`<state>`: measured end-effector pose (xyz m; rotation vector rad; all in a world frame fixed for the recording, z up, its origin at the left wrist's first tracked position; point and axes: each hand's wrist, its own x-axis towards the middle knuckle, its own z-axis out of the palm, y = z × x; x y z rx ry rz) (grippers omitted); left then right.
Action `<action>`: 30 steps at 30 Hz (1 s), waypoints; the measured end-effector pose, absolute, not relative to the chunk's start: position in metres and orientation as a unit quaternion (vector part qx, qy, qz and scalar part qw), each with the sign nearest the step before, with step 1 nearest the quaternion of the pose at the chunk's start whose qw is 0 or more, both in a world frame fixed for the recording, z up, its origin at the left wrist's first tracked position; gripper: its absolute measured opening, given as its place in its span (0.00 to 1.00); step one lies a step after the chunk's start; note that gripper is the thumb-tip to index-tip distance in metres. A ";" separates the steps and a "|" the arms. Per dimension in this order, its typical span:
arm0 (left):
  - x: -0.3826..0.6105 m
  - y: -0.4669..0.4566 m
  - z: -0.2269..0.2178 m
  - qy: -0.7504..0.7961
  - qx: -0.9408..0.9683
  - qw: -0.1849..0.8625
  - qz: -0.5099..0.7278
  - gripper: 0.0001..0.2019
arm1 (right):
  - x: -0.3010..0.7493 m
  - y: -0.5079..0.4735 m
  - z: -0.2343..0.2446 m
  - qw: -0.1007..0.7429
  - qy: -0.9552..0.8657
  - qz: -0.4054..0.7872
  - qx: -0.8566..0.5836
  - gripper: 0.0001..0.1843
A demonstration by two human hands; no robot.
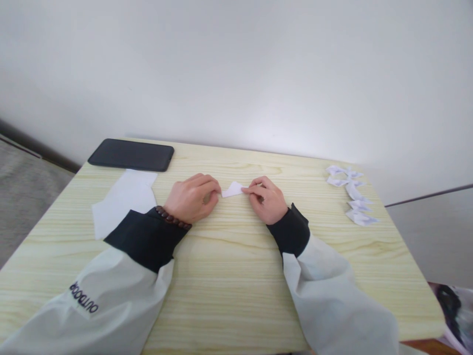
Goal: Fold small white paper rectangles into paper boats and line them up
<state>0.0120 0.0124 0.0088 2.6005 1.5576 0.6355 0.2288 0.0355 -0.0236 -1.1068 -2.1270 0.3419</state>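
Observation:
A small folded piece of white paper (232, 189) stretches between my two hands over the middle of the wooden table. My left hand (195, 197), with a dark bead bracelet at the wrist, pinches its left end between thumb and fingers. At the other end, the fingertips of my right hand (266, 198) close on the paper's right tip. The paper has a low peak along its upper edge; its finer folds are too small to make out.
White paper sheets (123, 199) lie left of my left forearm, below a black phone (131, 154). Several folded white paper pieces (358, 212) sit in a column near the table's right edge. Behind the wooden table (229, 286) stands a white wall (236, 74).

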 end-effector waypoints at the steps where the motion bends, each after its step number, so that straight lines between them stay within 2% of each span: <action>1: 0.015 0.012 0.008 0.515 0.831 0.009 0.213 0.10 | 0.229 0.036 -0.023 0.347 -0.829 0.133 -0.417 0.14; 5: 0.022 0.011 0.002 0.519 0.833 -0.014 0.189 0.19 | 0.228 0.036 -0.020 0.326 -0.852 0.146 -0.383 0.14; 10: 0.023 0.015 -0.001 0.500 0.840 0.030 0.208 0.14 | 0.228 0.035 -0.022 0.332 -0.829 0.138 -0.428 0.15; 13: 0.022 0.016 -0.001 0.499 0.837 0.045 0.219 0.13 | 0.229 0.035 -0.023 0.322 -0.831 0.137 -0.433 0.12; 19: 0.023 0.017 -0.004 0.492 0.839 0.045 0.228 0.19 | 0.230 0.034 -0.021 0.340 -0.835 0.175 -0.396 0.06; 25: 0.023 0.019 -0.006 0.443 0.851 0.073 0.272 0.10 | 0.229 0.031 -0.017 0.368 -0.842 0.190 -0.345 0.06; 30: 0.024 0.016 -0.005 0.459 0.834 0.116 0.283 0.09 | 0.228 0.029 -0.014 0.371 -0.829 0.192 -0.373 0.04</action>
